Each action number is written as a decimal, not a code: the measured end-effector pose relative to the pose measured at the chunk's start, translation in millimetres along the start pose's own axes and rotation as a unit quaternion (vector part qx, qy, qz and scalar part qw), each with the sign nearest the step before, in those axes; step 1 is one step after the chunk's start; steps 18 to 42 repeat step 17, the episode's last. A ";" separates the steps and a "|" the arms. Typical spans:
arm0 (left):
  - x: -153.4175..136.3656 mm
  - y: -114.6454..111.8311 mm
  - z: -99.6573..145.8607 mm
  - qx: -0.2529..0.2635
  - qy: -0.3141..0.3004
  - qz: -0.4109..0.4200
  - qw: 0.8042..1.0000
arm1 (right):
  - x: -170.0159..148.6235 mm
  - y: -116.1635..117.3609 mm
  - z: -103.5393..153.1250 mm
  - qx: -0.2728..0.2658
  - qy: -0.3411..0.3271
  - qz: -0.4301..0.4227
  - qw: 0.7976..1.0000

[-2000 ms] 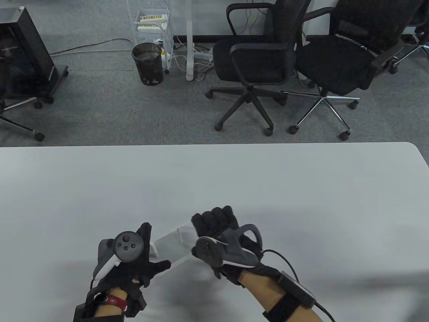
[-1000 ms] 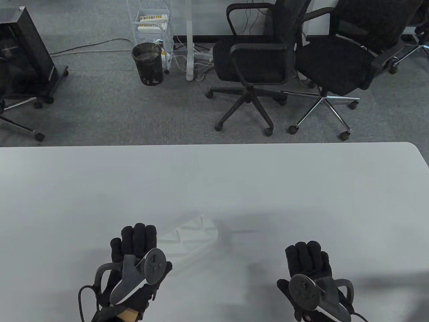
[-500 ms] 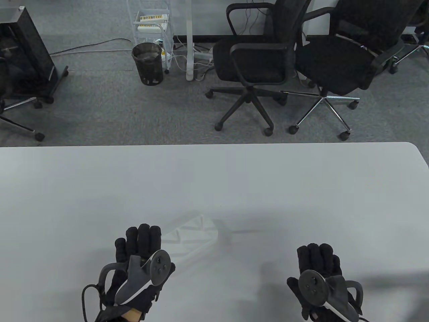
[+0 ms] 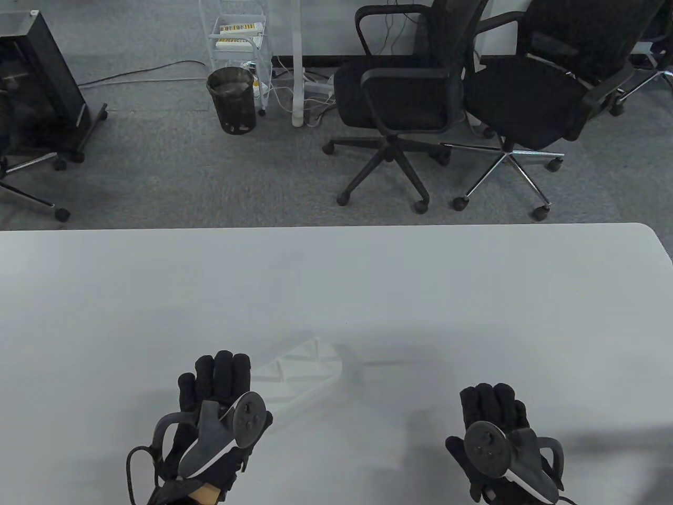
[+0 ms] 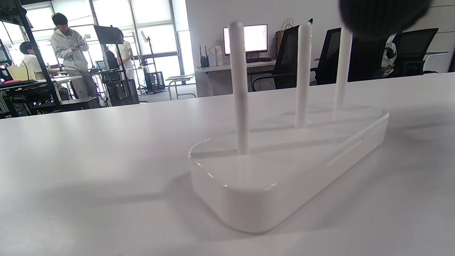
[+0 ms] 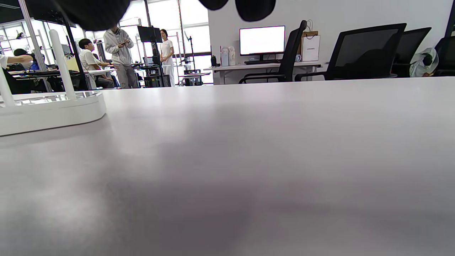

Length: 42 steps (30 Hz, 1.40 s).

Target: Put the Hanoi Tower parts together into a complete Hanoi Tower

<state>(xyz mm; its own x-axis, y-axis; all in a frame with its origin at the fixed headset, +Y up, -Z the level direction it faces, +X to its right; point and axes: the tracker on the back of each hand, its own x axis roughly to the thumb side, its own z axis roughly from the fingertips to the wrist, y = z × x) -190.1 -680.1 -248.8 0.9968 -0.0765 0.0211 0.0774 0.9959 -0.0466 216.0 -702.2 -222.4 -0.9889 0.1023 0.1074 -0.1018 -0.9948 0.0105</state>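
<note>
The white Hanoi Tower base [image 4: 299,371] stands flat on the white table [image 4: 368,279], with three upright white pegs in it. The left wrist view shows the base [image 5: 284,170] close up, with its nearest peg [image 5: 239,89]. In the right wrist view the base's end [image 6: 53,110] is at the far left. No rings are in view. My left hand [image 4: 218,379] rests on the table just left of the base's near end, holding nothing. My right hand [image 4: 491,407] rests on the table well to the right of the base, also empty.
Beyond the table's far edge are two black office chairs [image 4: 405,100], a black waste bin [image 4: 231,100] and a white wire cart [image 4: 236,37]. The wrist views show people and desks in the background.
Two seconds ago both hands held the base above the table. It now stands on the table, and both hands have let go and drawn back. Over the last half second they have barely moved.
</note>
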 end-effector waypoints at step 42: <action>0.2 -3.5 -0.8 0.002 -0.006 -0.002 1.000 | 2.2 6.5 -2.5 0.021 -0.006 0.001 1.000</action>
